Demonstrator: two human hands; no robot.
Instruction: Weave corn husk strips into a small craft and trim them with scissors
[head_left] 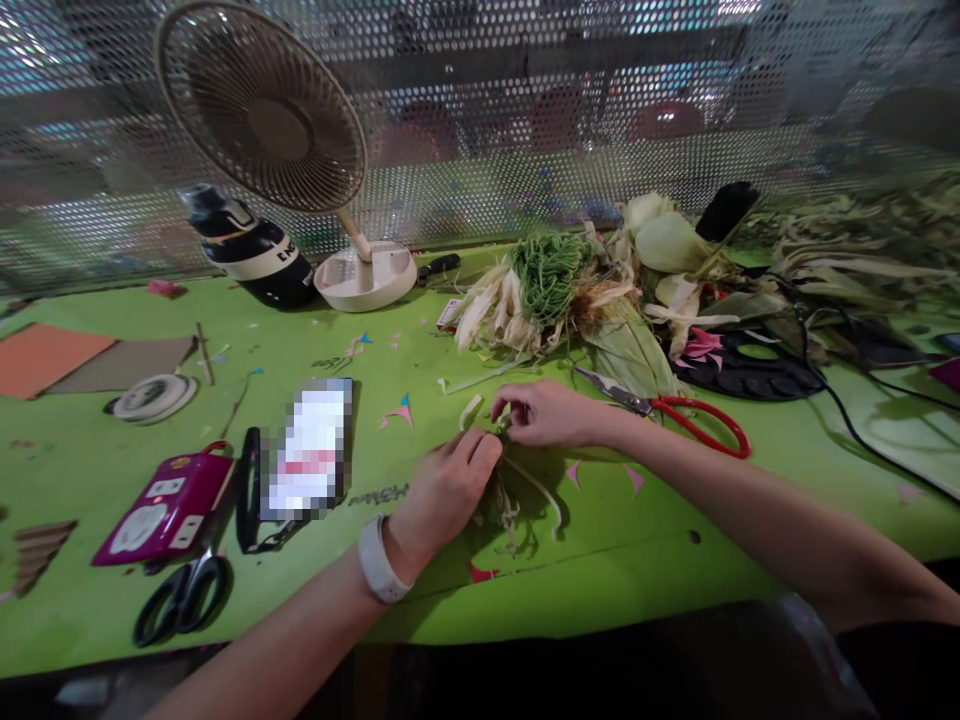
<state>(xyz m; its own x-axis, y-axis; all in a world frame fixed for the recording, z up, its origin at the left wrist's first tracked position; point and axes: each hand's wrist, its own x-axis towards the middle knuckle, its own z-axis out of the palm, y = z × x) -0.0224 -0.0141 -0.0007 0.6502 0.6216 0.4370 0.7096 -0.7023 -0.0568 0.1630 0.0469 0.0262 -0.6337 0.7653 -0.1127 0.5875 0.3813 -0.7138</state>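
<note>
My left hand (450, 485), with a pale band on its wrist, has its fingers pinched together low over the green tabletop (637, 540). Beside it my right hand (546, 413) is closed too, thumb and fingertips meeting. Between them they grip thin pale corn husk strips (536, 483), whose loose ends trail below the hands and poke out above. The fingers hide where the strips meet. Just right of my right hand lie red-handled scissors (701, 420), partly behind my forearm. A green corn husk (630, 345) lies behind them.
Behind my hands are a bundle of green strands (551, 275), pale husks (652, 235) and a black palette (757, 370). To the left are a phone (311, 450), a purple pouch (169, 505), black-handled scissors (184, 595), a fan (364, 275) and a bottle (255, 255). Perforated metal stands behind.
</note>
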